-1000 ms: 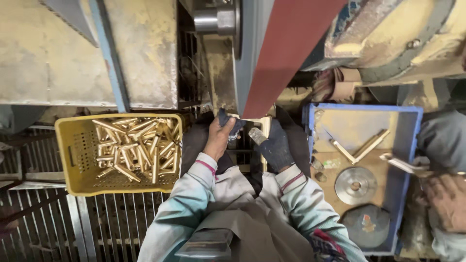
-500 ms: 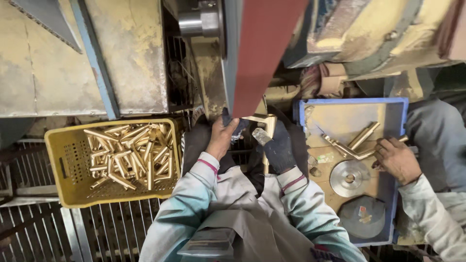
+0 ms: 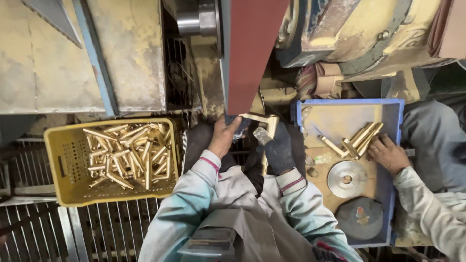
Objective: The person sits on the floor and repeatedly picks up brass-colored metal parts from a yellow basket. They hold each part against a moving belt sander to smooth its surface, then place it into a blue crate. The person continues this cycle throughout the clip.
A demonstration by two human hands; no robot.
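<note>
**Brass part held against the sanding belt**

Hands meet just below the lower end of a dark red sanding belt [image 3: 252, 53], which runs upward through the middle of the head view. The left hand [image 3: 224, 137] is bare, its fingers curled and closed around one end of a brass fitting [image 3: 262, 122], an angled piece whose pale golden bar lies just under the belt's edge. The right hand [image 3: 277, 148] wears a dark glove and is closed around the other leg of the same fitting, which points down toward the person's lap. Whether the brass actually touches the belt cannot be told from here, though it sits right at the belt's lower edge.

To the left, well apart from the hands, a yellow perforated crate [image 3: 63, 165] rests on a metal grating [image 3: 53, 233] and holds a loose heap of brass tubes [image 3: 128, 153] lying crosswise.

To the right, a blue tray [image 3: 395, 160] holds a few more brass fittings [image 3: 357, 138] in its upper part, a shiny metal disc [image 3: 346, 179] below them, and a dark grey disc [image 3: 360, 218] lower still. A co-worker's hand [image 3: 388, 154] lies flat in the tray, fingertips touching those brass fittings, with a pale sleeve [image 3: 427, 204] trailing off toward the lower right corner.

Behind the belt stand worn, yellowed machine housings [image 3: 131, 53] and a steel shaft end [image 3: 196, 19].
</note>
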